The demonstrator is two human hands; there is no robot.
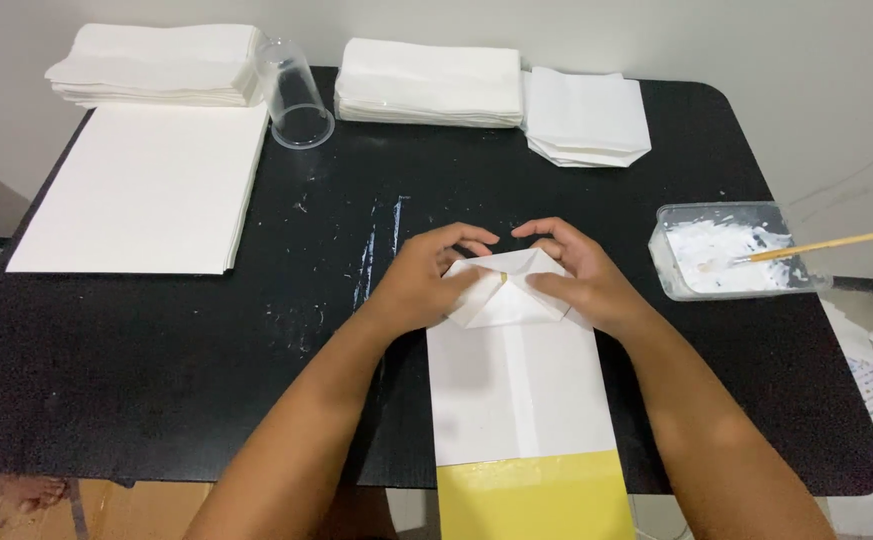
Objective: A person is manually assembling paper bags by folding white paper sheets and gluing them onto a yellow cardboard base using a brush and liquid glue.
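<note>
A white paper bag (519,390) with a yellow lower band lies flat on the black table (176,360), its far end folded into angled flaps. My left hand (426,280) presses the left flap down with the fingers curled over the fold. My right hand (581,275) presses the right flap in the same way. The two hands nearly meet over the middle of the fold, where a small yellow spot shows.
A clear tub of white paste (726,252) with a wooden stick stands at the right. A clear plastic cup (294,95) lies at the back. A stack of white sheets (146,185) lies at the left, with stacks of folded white bags (428,83) behind.
</note>
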